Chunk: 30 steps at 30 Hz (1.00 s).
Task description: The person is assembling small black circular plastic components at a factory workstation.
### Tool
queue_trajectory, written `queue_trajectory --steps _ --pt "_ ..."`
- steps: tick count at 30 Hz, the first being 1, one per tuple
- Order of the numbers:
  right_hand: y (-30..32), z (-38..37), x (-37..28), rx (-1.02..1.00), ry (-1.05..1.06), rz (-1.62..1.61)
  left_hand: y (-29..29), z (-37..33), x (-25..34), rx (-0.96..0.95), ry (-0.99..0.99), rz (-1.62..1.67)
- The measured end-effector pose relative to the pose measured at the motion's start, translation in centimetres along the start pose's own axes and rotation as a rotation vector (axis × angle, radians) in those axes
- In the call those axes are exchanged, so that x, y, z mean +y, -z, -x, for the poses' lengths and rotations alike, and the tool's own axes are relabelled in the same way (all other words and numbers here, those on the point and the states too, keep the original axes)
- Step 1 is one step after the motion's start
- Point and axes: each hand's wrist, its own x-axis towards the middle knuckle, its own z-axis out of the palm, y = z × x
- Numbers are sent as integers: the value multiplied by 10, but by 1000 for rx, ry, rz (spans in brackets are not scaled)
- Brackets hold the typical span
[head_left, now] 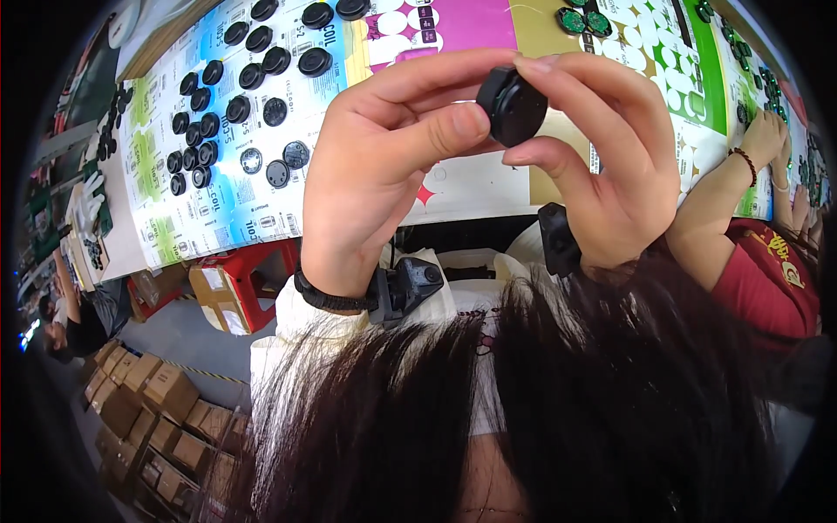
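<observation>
A black round plastic part [516, 109], short and puck-shaped, is held up above the table between both hands, tilted so one flat face shows. My left hand [370, 152] pinches its left side with thumb and fingers. From the right, my right hand [629, 179] grips its rim, the index finger at the top edge and the thumb near the bottom. To the left on the table stand several similar black round parts [238, 109] in loose rows. Flatter dark discs [277, 173] and a silvery disc [251, 160] lie near them.
Printed sheets [279, 222] cover the table. Green-faced round parts [586, 23] lie at the far right. A co-worker's arm [711, 196] reaches onto the table at the right. Beneath the left side are a red stool [253, 270] and stacked cardboard boxes [166, 392].
</observation>
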Motion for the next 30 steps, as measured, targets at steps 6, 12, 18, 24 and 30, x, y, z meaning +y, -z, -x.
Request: queue_trajectory --steps 6,12,18,24,30 --pt "0 0 3 -12 30 -2 -1 0 -1 -7 -1 12" --pt "-3 2 5 14 32 -2 -3 -1 0 39 22 17" --pt "-10 3 5 37 26 30 -20 4 0 257 -85 28" --pt "-33 4 -1 105 -127 -265 -21 11 -7 404 -323 -339" --pt "-59 0 -12 10 -649 -917 7 24 -11 495 -431 -576"
